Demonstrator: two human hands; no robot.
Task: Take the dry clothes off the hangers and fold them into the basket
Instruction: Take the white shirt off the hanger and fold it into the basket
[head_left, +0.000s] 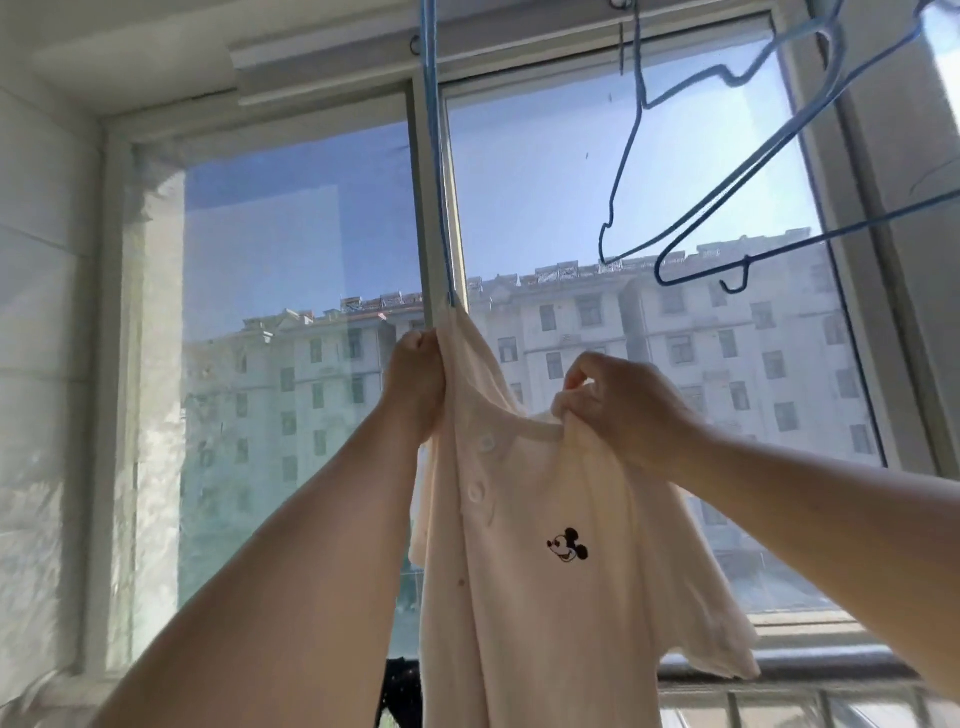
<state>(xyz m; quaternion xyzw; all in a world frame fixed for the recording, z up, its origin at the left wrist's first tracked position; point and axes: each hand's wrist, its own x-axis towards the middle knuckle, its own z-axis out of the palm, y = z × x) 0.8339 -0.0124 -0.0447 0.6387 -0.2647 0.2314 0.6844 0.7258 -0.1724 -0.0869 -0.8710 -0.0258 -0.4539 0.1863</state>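
- Left of scene: a white wall and window frame (117, 364); no obstacle near our left arm on that side.
- Our left hand (415, 379) is curled tight on the shirt's left shoulder, close under the point where a blue hanger (441, 208) runs edge-on up to the top of the frame.
- The cream shirt (545, 545) hangs centre, between our hands, one shoulder peak pulled up against the hanger's lower end; buttons and a small cartoon print face us.
- Our right hand (623, 410) pinches the collar, thumb and fingers bunching the fabric.
- Step in hand, as we judge: freeing the shirt from its hanger. It looks partly off, with the left shoulder not yet released.
- Next move calls for slipping that shoulder clear, then lowering the shirt to fold. The basket is not in view.
- Upper right: two bare blue hangers (727, 208) hang tilted, near our right hand's upward path; snag risk if we lift.
- Far: window glass. Open room lies downward and toward us.
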